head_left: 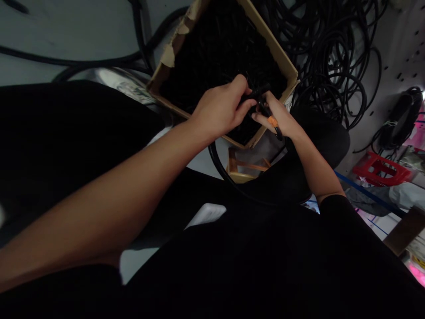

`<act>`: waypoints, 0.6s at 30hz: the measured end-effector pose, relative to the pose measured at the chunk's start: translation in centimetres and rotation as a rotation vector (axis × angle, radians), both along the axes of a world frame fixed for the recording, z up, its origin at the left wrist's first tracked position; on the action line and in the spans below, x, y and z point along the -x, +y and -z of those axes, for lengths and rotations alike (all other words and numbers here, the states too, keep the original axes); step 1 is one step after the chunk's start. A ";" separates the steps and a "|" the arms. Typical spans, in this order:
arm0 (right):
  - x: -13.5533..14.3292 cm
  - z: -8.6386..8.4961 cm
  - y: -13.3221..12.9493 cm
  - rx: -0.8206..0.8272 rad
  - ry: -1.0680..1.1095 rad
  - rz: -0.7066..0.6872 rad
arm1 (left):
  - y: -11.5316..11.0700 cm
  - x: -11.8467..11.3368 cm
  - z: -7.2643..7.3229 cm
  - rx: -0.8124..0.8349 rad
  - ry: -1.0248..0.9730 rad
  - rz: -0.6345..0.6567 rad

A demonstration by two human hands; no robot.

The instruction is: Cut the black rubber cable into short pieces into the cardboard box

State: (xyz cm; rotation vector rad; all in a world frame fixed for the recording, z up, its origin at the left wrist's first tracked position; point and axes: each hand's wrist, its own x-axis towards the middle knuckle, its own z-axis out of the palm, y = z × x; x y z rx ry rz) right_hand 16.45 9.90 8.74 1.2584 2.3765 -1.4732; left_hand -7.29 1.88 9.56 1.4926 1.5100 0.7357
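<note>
Over a cardboard box (275, 48) filled with small black pieces, my two hands meet. My left hand (226, 104) is closed around the end of a black hose (217, 161), which hangs below it and curves across my dark trousers. Just to its right, my right hand (274, 113) has its fingers wrapped round a dark tool with a black handle (279, 132) and an orange band (272, 121). The tool's front touches or nearly touches the hose end between my fingers; blur and shadow hide the exact contact.
Tangled black hoses (335, 57) lie on the floor at the upper right. A red plastic stool (381, 169) and a coiled black bundle (401, 119) are farther right. A wooden frame (245, 167) stands below the box. Thick black hose (99, 60) crosses the upper left.
</note>
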 end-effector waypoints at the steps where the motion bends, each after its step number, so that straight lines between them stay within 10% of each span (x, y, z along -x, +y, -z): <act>1: 0.1 0.1 0.0 -0.011 -0.013 0.019 | 0.0 0.1 -0.2 -0.003 -0.008 -0.016; 18: -1.2 0.1 0.5 -0.163 -0.105 0.090 | 1.1 1.0 -0.4 0.107 -0.293 -0.044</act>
